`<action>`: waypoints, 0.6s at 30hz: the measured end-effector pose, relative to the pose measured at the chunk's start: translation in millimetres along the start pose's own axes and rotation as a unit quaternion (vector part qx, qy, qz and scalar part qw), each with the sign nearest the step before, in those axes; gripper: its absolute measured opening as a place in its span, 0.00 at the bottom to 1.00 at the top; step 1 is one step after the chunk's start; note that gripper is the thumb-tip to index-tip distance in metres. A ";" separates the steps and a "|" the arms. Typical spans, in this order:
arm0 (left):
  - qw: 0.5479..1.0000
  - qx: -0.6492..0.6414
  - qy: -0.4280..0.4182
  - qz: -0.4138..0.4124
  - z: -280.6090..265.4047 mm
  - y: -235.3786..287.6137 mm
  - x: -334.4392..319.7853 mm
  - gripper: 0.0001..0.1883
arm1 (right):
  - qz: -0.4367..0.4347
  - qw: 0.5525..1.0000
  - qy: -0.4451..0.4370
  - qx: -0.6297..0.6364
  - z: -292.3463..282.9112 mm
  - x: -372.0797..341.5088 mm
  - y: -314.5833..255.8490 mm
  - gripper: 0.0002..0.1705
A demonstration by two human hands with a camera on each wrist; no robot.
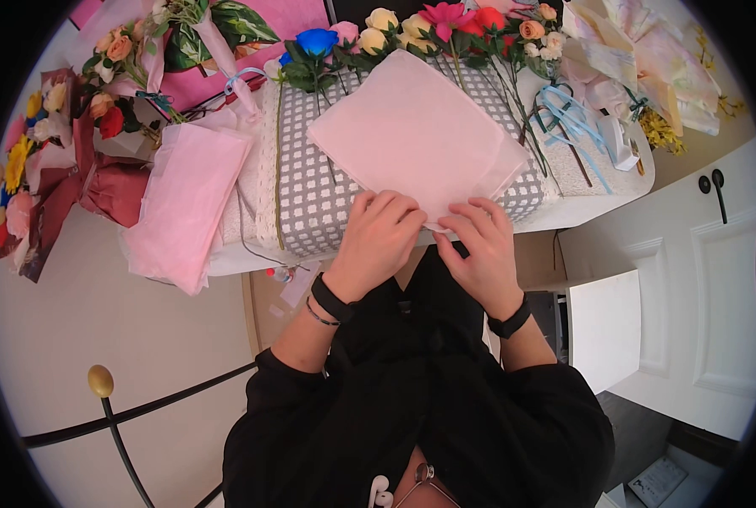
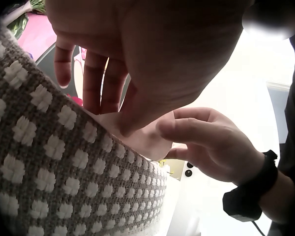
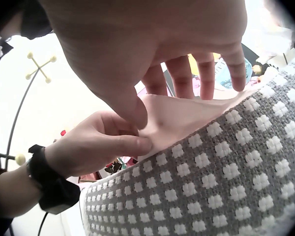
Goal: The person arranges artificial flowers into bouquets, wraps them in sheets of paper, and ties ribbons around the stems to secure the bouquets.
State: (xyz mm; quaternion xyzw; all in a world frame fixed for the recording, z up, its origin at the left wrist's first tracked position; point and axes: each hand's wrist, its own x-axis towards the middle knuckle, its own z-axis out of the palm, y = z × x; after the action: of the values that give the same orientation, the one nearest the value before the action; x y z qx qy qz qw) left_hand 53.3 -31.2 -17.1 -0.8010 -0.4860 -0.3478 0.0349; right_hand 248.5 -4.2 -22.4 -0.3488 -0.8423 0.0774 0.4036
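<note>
A pale pink sheet of wrapping paper, layered at its right edge, lies cornerwise on the table's grey-and-white checked cloth. Its near corner reaches the front edge, where both hands meet. My left hand pinches the paper between thumb and fingers just left of that corner. On the right side of it, my right hand pinches the same edge. Both wrist views show the paper's edge raised between thumbs and fingers over the cloth's front. In the left wrist view, the right hand sits close beside the left thumb.
Several artificial flowers, a blue rose among them, line the back. Folded pink wrapping hangs off the left front, near a dark red bouquet. Light blue ribbon and a white box lie right.
</note>
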 end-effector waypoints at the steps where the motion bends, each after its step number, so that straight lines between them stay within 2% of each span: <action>1: 1.000 0.014 -0.013 0.007 -1.5 0.8 1.6 0.10 | 0.007 1.000 -0.003 -0.024 -1.6 0.7 -5.8 0.13; 3: 0.999 0.029 -0.026 0.014 -4.0 2.5 4.1 0.09 | 0.014 0.999 -0.005 -0.048 -4.6 2.8 -11.1 0.13; 5: 0.999 0.003 -0.037 0.011 -5.0 3.8 7.3 0.08 | 0.031 0.999 -0.037 -0.013 -6.7 6.0 -11.5 0.12; 12: 0.996 -0.075 -0.028 -0.037 -1.0 4.9 8.3 0.07 | 0.043 0.999 -0.012 0.021 -2.4 9.1 -8.3 0.10; 14: 0.992 -0.111 -0.003 -0.054 2.0 3.4 5.0 0.07 | 0.114 0.987 -0.018 0.109 -1.0 10.1 -7.1 0.08; 18: 0.994 -0.104 0.029 -0.027 3.2 4.2 6.4 0.06 | 0.079 0.991 -0.017 0.106 3.3 9.0 -0.3 0.07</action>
State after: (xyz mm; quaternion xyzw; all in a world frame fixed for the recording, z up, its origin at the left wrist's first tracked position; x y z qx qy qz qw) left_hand 60.2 -27.3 -14.5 -0.7765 -0.4673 -0.4204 -0.0436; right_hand 242.0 1.9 -18.8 -0.3678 -0.8060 0.2037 0.4166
